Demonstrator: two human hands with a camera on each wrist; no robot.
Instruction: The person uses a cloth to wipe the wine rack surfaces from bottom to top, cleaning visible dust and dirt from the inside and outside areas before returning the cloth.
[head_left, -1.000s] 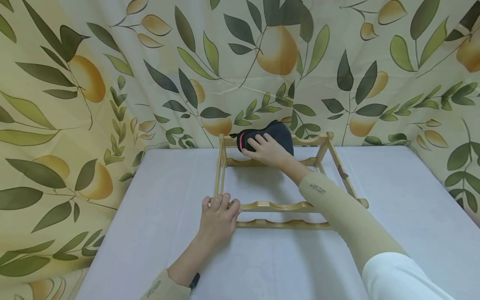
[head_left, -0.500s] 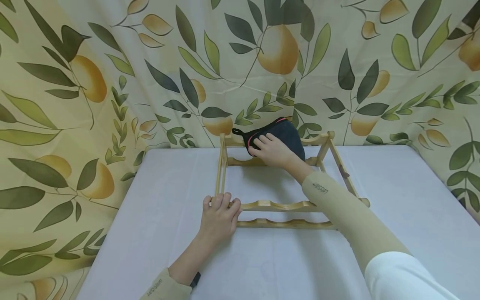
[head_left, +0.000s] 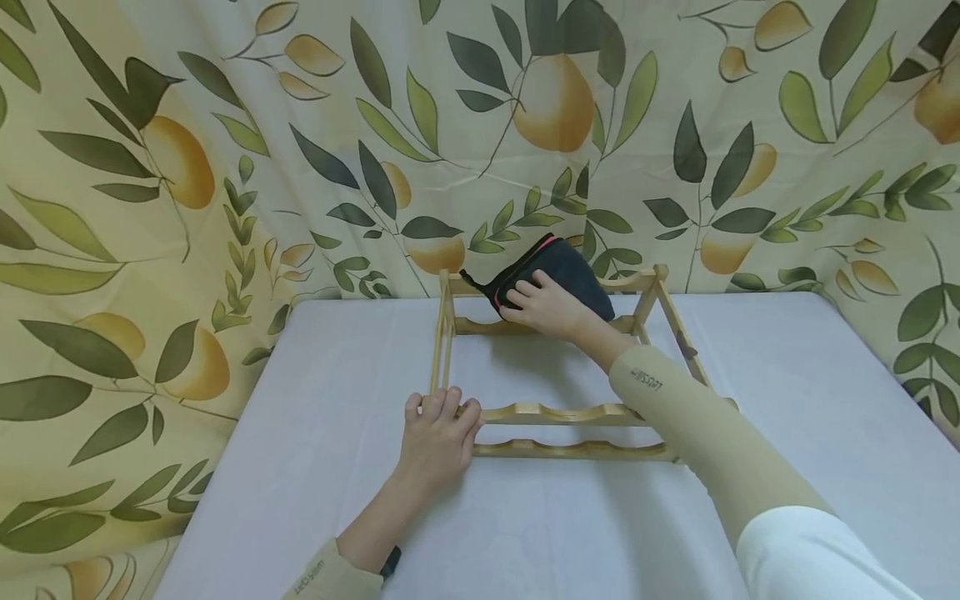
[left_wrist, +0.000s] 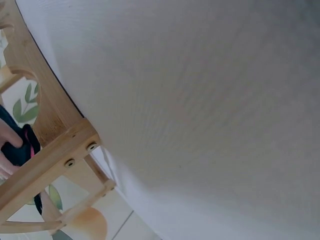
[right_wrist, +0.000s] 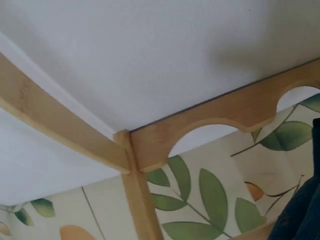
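Observation:
A wooden bottle rack [head_left: 525,412] with scalloped rails stands on the white-covered table. My left hand [head_left: 438,437] grips its near left corner, fingers bent over the top. At the far rail, my right hand [head_left: 551,308] holds a dark navy zip pouch [head_left: 577,275] with a pinkish-red zipper line and a black loop [head_left: 474,279] pointing left. The pouch sits tilted across the far scalloped rail. In the left wrist view, the pouch [left_wrist: 19,154] shows beyond the rack's corner bar [left_wrist: 50,162]. The right wrist view catches only the pouch's edge [right_wrist: 302,215] beside a scalloped rail [right_wrist: 150,142].
A curtain [head_left: 480,125] printed with leaves and orange fruit hangs right behind the rack and along the left side. The white table cover [head_left: 337,367] spreads around the rack. A dark spot [head_left: 686,346] marks the rack's right side bar.
My right hand has shifted slightly right with the pouch, turning it so its zipper edge tilts upward and more of it shows. My left hand stays on the rack's corner.

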